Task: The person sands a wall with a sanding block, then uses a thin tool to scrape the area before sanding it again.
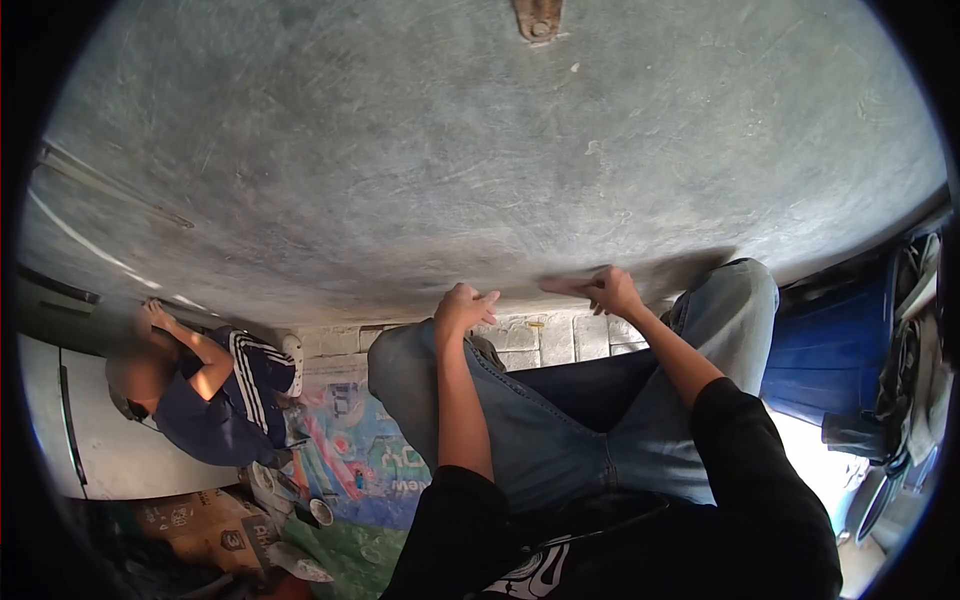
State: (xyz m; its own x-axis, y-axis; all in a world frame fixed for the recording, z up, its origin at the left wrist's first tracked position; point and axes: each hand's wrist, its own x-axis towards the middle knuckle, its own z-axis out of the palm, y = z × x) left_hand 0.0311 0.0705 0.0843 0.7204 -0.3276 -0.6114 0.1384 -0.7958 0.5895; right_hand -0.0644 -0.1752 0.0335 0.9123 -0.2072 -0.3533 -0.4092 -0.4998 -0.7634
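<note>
My right hand (614,291) is closed on a thin, flat brownish piece (567,287), which points left along the lower part of the grey wall (480,180). Its exact kind I cannot tell. To the left, my left hand (466,308) is held up close to the same wall, with a finger and thumb stretched toward the right and nothing showing in it. Both hands are above my knees, in front of the wall's foot.
At the left, another person (215,400) crouches with hands raised near the wall. A white panel (120,420), a cardboard box (215,535) and a colourful printed sheet (370,450) lie on that side. A blue bin (830,340) stands to the right, and a rusty metal bracket (540,22) is overhead. Whitish paving (545,342) runs below.
</note>
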